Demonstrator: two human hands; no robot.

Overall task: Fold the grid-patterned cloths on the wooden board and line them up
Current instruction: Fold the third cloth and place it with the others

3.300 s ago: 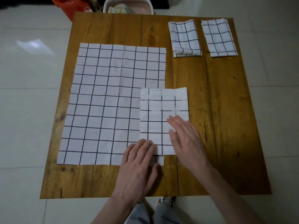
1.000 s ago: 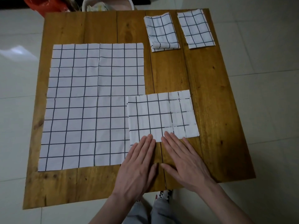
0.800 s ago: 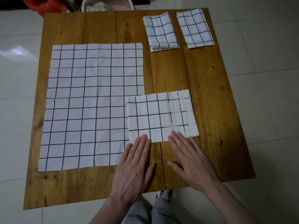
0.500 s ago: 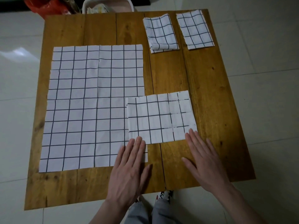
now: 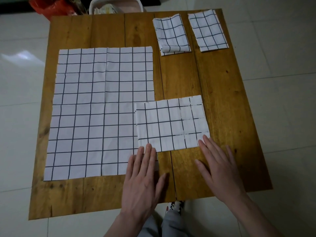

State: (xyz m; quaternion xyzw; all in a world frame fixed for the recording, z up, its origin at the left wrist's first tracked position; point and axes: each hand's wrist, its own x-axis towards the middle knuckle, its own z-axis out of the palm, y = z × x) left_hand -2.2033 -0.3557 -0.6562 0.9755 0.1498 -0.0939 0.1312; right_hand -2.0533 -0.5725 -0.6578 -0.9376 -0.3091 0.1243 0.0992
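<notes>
A large grid-patterned cloth (image 5: 100, 113) lies spread flat over the left half of the wooden counter (image 5: 227, 106). Overlapping its near right corner sits a smaller half-folded cloth (image 5: 171, 124), lying across the counter's middle boards. The left hand (image 5: 143, 178) rests flat, fingers straight and together — its fingertips touch the half-folded cloth's near left corner, the palm over the large cloth's corner. The right hand (image 5: 218, 168) is likewise flat and released, fingers splayed on bare wood, fingertips on the near right corner of the same cloth. At the far right edge two folded cloths lie side by side, slightly apart — the left one (image 5: 171, 35) and the right one (image 5: 207, 30).
</notes>
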